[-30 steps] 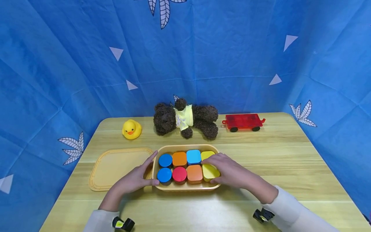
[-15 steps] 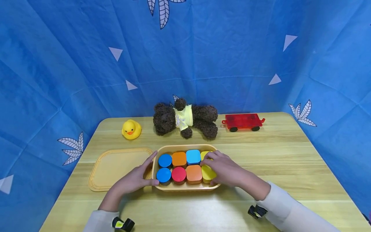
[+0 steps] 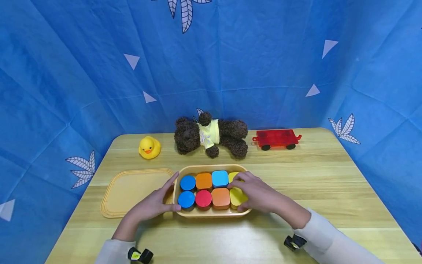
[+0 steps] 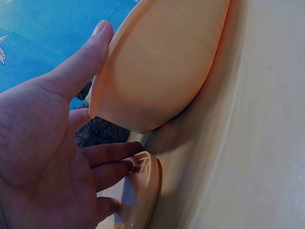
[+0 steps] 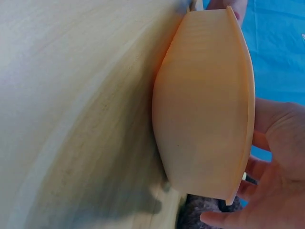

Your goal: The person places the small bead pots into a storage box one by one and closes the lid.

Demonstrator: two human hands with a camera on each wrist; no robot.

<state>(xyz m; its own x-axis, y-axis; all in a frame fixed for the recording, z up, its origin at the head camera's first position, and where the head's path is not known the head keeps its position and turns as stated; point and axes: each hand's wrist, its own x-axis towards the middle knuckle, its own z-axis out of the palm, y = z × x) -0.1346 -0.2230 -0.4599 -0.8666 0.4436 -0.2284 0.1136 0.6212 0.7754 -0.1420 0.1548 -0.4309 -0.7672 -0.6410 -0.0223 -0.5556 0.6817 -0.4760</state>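
Observation:
A tan plastic box (image 3: 211, 214) holds several coloured blocks in two rows. At its left end, my left hand (image 3: 150, 205) spreads thumb and fingers; the thumb touches the rim in the left wrist view. My right hand (image 3: 258, 192) reaches over the right end with curled fingers. Its index finger and thumb bracket the front yellow block (image 3: 237, 198), which stays in the box among the others. Partly covered by that hand is the back yellow block (image 3: 233, 176). An orange block (image 3: 221, 198) and a light blue block (image 3: 220, 178) lie just left of the yellow ones.
A flat tan lid (image 3: 135, 192) lies left of the box. Behind are a yellow rubber duck (image 3: 150, 147), a dark brown teddy bear (image 3: 211, 135) on its back and a red toy wagon (image 3: 277, 138). Blue cloth (image 3: 263, 66) hangs behind the wooden table (image 3: 329, 183).
My right hand has shifted slightly left, and its fingers have bent more over the front yellow block. The left hand, the box and the toys behind keep their places.

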